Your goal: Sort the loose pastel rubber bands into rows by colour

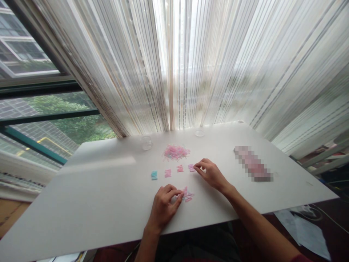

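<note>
My right hand [210, 174] is closed, with thumb and forefinger pinched at the edge of a small lilac group of thin pieces [191, 167]. What lies between those fingertips is too small to make out. Lower down, my left hand [164, 204] is closed with its fingertips almost together, touching or just above a loose little heap of pink, lilac and bluish pieces [187, 195]. Leftward from the lilac group, a coral group [180, 168], a pink group [168, 173] and a turquoise group [154, 175] form a row on the white table [109, 196].
Behind the row lies a larger pile of mixed, mostly pink pieces [176, 152]. Clear round containers or lids [147, 143] and a transparent disc [199, 133] are near the back edge. A blurred-out oblong item [253, 163] rests at right. Striped sheer curtains [191, 65] hang behind.
</note>
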A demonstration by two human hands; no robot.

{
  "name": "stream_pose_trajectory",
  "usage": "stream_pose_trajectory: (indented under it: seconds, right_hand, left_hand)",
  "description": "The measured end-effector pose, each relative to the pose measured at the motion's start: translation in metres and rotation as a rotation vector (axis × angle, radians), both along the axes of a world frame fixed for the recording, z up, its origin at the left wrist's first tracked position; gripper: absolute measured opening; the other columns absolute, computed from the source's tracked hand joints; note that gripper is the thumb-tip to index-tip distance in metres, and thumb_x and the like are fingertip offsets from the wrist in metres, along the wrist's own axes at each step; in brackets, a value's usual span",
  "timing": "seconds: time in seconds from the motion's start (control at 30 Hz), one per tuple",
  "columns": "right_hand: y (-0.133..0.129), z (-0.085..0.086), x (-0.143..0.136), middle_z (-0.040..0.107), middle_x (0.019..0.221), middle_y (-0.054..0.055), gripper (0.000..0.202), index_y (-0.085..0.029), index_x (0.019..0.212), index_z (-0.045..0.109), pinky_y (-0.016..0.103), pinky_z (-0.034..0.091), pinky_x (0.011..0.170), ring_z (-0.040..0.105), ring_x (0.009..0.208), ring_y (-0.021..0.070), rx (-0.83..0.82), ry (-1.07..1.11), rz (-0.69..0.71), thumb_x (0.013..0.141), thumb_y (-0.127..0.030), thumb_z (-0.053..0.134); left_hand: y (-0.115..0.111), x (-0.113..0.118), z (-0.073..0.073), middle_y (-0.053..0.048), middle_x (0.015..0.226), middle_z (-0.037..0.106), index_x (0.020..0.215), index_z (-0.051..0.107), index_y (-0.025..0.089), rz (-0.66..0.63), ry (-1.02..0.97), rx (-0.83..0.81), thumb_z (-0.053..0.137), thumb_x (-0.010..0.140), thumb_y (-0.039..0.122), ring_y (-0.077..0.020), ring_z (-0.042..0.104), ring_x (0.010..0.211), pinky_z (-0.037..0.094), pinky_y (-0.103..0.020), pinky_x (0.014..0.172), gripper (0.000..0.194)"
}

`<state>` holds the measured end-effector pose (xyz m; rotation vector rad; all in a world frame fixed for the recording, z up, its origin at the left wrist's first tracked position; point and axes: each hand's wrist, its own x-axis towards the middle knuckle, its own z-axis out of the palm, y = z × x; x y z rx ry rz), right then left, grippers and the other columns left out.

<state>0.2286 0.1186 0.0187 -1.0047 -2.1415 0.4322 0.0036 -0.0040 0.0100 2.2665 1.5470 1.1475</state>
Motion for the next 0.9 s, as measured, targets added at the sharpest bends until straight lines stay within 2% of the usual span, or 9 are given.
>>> stream_pose_trajectory:
  seconds: [0.3, 0.43, 0.6, 0.7, 0.9]
  right_hand:
    - [-0.01, 0.007, 0.0, 0.066, 0.08, 0.004, 0.021, -0.021, 0.087, 0.073, 0.033, 0.055, 0.07, 0.062, 0.071, 0.0185, -0.041, 0.063, -0.055, 0.099, -0.032, 0.06]
    - [-0.035, 0.016, -0.004, 0.066, 0.081, 0.003, 0.017, -0.021, 0.09, 0.072, 0.031, 0.055, 0.071, 0.062, 0.072, 0.0173, -0.063, 0.103, -0.063, 0.098, -0.029, 0.06]
    - [-0.062, 0.02, -0.011, 0.065, 0.08, 0.003, 0.01, -0.02, 0.09, 0.071, 0.029, 0.054, 0.068, 0.062, 0.075, 0.0177, -0.062, 0.183, -0.023, 0.096, -0.023, 0.063]
    - [-0.067, 0.021, -0.013, 0.064, 0.079, 0.003, 0.01, -0.021, 0.089, 0.071, 0.03, 0.054, 0.069, 0.062, 0.074, 0.0173, -0.064, 0.219, -0.024, 0.095, -0.021, 0.063]
    - [-0.065, 0.021, -0.015, 0.065, 0.08, 0.003, 0.01, -0.021, 0.09, 0.071, 0.029, 0.054, 0.068, 0.063, 0.074, 0.0169, -0.078, 0.253, -0.003, 0.096, -0.02, 0.063]
  left_hand:
    - [0.0, 0.0, -0.001, -0.003, 0.081, 0.069, 0.093, 0.076, 0.023, 0.013, 0.008, -0.006, 0.061, 0.097, 0.026, -0.0158, 0.061, 0.071, 0.048, -0.029, 0.067, 0.016]
    - [-0.001, 0.001, 0.001, -0.002, 0.085, 0.07, 0.103, 0.074, 0.023, 0.03, -0.032, -0.02, 0.062, 0.097, 0.03, -0.0149, 0.06, 0.069, 0.049, -0.03, 0.07, 0.015]
    - [0.003, 0.009, 0.016, -0.003, 0.096, 0.073, 0.118, 0.068, 0.022, 0.062, -0.139, -0.054, 0.065, 0.096, 0.032, -0.0122, 0.055, 0.063, 0.051, -0.03, 0.072, 0.025]
    - [0.007, 0.019, 0.021, -0.002, 0.094, 0.074, 0.114, 0.07, 0.023, 0.041, -0.174, -0.058, 0.07, 0.093, 0.031, -0.0115, 0.054, 0.061, 0.051, -0.029, 0.069, 0.022]
    - [0.01, 0.028, 0.018, 0.001, 0.087, 0.075, 0.102, 0.072, 0.023, 0.044, -0.247, -0.05, 0.069, 0.093, 0.023, -0.0109, 0.056, 0.06, 0.049, -0.027, 0.065, 0.009]
